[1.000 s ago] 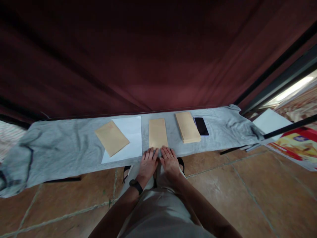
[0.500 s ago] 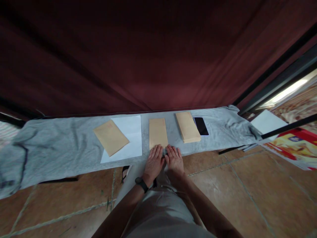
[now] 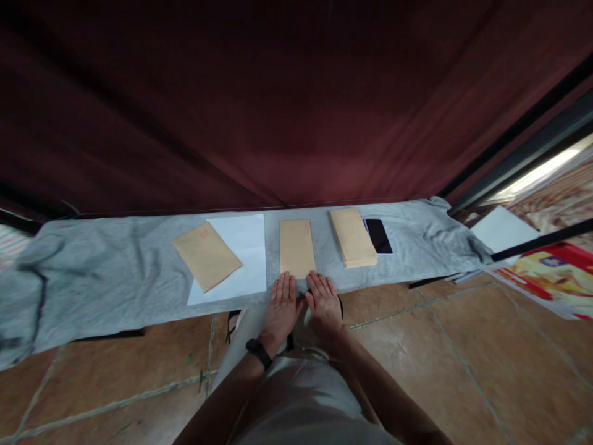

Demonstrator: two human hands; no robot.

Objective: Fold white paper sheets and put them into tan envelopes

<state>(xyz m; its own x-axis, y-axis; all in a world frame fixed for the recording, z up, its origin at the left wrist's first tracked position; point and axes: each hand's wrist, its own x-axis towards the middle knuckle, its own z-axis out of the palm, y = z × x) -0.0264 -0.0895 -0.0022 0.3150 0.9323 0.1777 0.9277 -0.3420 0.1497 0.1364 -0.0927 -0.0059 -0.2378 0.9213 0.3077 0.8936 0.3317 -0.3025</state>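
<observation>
A tan paper envelope [image 3: 296, 247] lies flat in front of me on the grey cloth. At its near edge rest the fingertips of my left hand [image 3: 283, 306], flat and stretched out. My right hand [image 3: 323, 303] lies beside it, fingers extended, tips close to the envelope's near right corner. Neither hand grips anything. To the left, a second envelope [image 3: 207, 256] lies askew on white paper [image 3: 248, 247]. A stack of envelopes [image 3: 353, 238] is on the right, its edge against a dark-screened phone [image 3: 378, 236].
The grey cloth [image 3: 102, 272] covers a long narrow bench along a dark red curtain [image 3: 296, 123]. Black metal bars [image 3: 523, 139] stand at the right, near a red and yellow printed box [image 3: 556, 278] and a white sheet [image 3: 503, 232]. Tiled floor [image 3: 417, 346] lies below.
My left hand has slid slightly left, and the gap between my hands has widened a little. The envelopes and phone stay in place on the cloth.
</observation>
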